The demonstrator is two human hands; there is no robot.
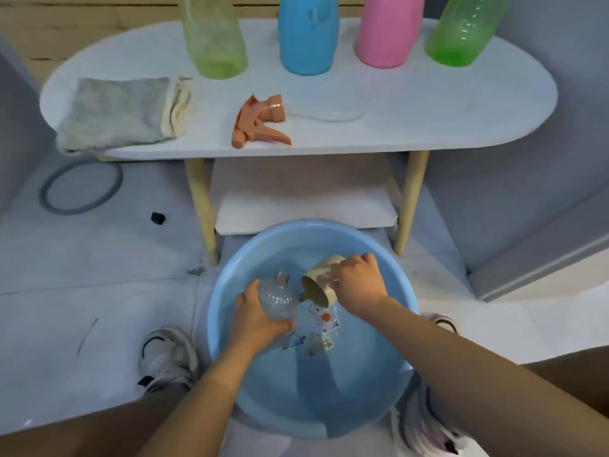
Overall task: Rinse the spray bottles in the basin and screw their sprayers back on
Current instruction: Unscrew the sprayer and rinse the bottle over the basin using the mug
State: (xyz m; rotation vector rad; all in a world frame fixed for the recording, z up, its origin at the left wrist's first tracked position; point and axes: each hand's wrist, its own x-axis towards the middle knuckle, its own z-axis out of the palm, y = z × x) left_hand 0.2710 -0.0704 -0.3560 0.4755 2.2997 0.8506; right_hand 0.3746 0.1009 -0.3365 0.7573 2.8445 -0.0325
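Note:
A clear spray bottle (278,296) without its sprayer is held over the blue basin (379,400), gripped from the left by my left hand (255,319). My right hand (357,282) grips a cream cup (318,285), tipped with its mouth toward the bottle's neck. The basin sits on the floor and holds water. An orange sprayer (258,123) with a clear tube lies on the white oval table (428,117). Light green (214,37), blue (308,34), pink (387,31) and green (461,31) bottles stand along the table's back.
A folded grey cloth (115,112) lies on the table's left end. The table has wooden legs (202,206) and a lower shelf (306,199) just behind the basin. My shoes (168,357) flank the basin on the tiled floor. A grey ring (80,189) lies at left.

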